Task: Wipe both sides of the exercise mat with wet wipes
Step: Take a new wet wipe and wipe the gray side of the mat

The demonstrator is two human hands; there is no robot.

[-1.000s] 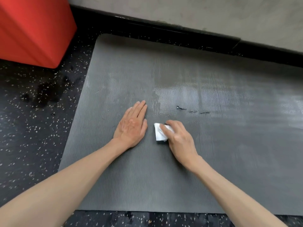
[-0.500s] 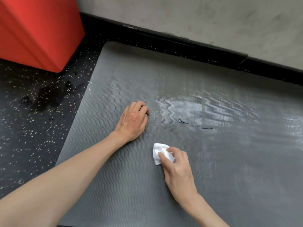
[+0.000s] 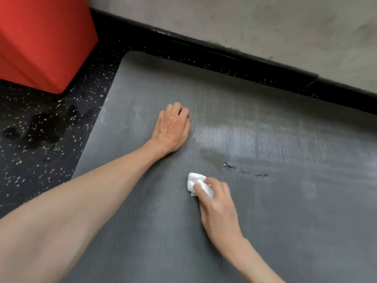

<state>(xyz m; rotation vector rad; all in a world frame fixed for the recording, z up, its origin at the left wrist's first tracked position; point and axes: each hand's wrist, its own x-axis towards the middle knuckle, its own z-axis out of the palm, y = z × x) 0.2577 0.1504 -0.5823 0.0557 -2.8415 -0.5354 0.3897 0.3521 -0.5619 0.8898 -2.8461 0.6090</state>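
A: What does the mat look like?

B: The mat is dark grey with a fine wavy ribbing and a rounded far-left corner. It lies flat on the floor, and its far edge runs near the baseboard. A broad band across its middle shines pale in wet-looking streaks. The near part is dull.

A: Any damage?

B: A few small dark tears sit in a row, just beyond the right hand.

A: And the wipe?

B: The wipe is white and crumpled. It sits on the mat near the middle. The right hand grips it, the index finger laid across the top and the other fingers curled round it.

A: The left hand?

B: The left hand rests on the mat farther off and to the left, apart from the wipe. Its fingers are tucked under into a fist and hold nothing.

A: And around the mat?

B: The floor is black with white flecks, and there are dark damp-looking patches left of the mat. A red box stands beyond the far-left corner, clear of the mat. A grey wall rises above the black baseboard.
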